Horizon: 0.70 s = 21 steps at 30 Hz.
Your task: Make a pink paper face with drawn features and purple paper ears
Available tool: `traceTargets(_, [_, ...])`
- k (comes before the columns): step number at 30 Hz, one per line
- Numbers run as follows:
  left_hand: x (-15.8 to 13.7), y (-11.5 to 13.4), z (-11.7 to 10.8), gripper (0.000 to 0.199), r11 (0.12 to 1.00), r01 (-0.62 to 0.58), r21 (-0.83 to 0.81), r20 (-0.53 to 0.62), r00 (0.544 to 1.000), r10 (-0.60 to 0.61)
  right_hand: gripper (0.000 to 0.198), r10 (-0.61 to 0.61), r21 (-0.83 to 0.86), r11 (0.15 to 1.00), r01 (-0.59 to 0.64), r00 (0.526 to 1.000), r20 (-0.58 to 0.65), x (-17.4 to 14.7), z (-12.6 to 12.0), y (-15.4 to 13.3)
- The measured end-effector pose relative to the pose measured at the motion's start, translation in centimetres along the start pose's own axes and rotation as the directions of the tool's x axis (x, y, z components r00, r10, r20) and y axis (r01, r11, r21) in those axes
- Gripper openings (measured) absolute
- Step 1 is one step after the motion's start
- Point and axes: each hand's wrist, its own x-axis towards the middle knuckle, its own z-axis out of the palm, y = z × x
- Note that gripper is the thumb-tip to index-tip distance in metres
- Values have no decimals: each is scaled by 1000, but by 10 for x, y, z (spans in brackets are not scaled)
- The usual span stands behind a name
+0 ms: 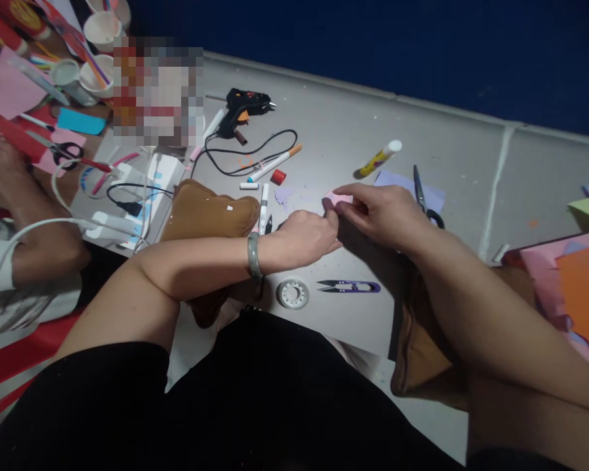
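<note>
Over the table, my right hand (385,212) pinches a small piece of pink paper (341,197) between thumb and fingers. My left hand (311,237), with a green bangle on the wrist, is closed at the lower left edge of the same piece, its fingertips partly hidden. Below the hands lie purple thread snips (349,286) and a white tape roll (293,294). Dark-handled scissors (425,199) rest on lilac paper (397,181) beyond my right hand. A yellow glue stick (377,160) with a white cap stands behind it.
A black hot glue gun (243,108) with its looping cord lies at the back left, near a marker (275,163) and a red cap (278,176). Brown cushions (209,212) flank me. At far left are a power strip (110,224) and another person's arm (39,229).
</note>
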Motion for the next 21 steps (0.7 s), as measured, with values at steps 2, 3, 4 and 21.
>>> traceTargets(2, [1, -1, 3, 75, 1000, -9, -6, -31, 999, 9, 36, 40, 91, 995, -38, 999, -18, 8, -1, -6])
traceTargets(3, [1, -1, 4, 73, 1000, -14, -14, -35, 999, 13, 33, 57, 125, 991, -55, 998, -13, 13, -1, -9])
traceTargets(4, [2, -1, 4, 71, 1000, -19, -21, -37, 999, 18, 30, 69, 146, 987, -67, 998, -8, 20, 0, -12])
traceTargets(21, [1, -6, -2, 48, 996, -81, -42, -42, 996, 80, 4, 110, -56, 993, -104, 986, 126, 110, 20, -18])
